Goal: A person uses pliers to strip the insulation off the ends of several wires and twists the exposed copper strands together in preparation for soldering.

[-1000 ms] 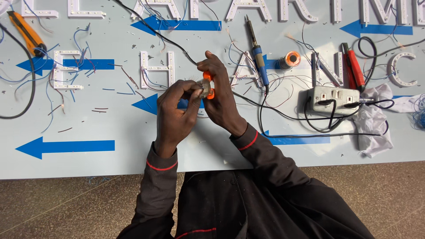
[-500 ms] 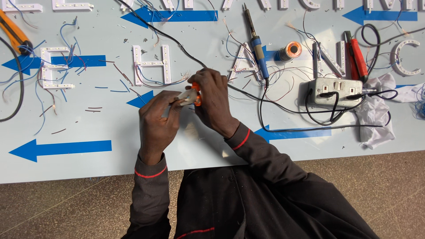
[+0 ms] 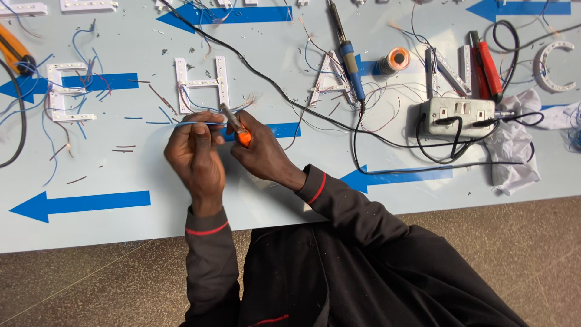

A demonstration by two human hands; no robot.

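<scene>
My left hand point(image 3: 196, 154) sits just left of centre in the frame, its fingers pinched shut on a thin blue wire point(image 3: 181, 123) that runs out level toward the left, held taut so the end stays steady for the tool. My right hand point(image 3: 263, 154) is beside it, touching it, fingers closed around an orange-handled wire stripper point(image 3: 235, 126) whose grey metal head points up and left, onto the wire right at my left fingertips; whether the blades bite the insulation I cannot tell.

The wire is slim, bright blue, straight where I stretch it. Both hands hover low over the pale table point(image 3: 109, 224), just below the white letter H point(image 3: 201, 83) with its own thin leads. Cut scraps of wire point(image 3: 124, 147) lie scattered left of my hands. A blue-handled soldering iron point(image 3: 346, 54) lies at upper centre, a solder spool point(image 3: 395, 60) just to its right, and a grey power strip point(image 3: 459, 115) further right, within reach but away from my hands.
</scene>
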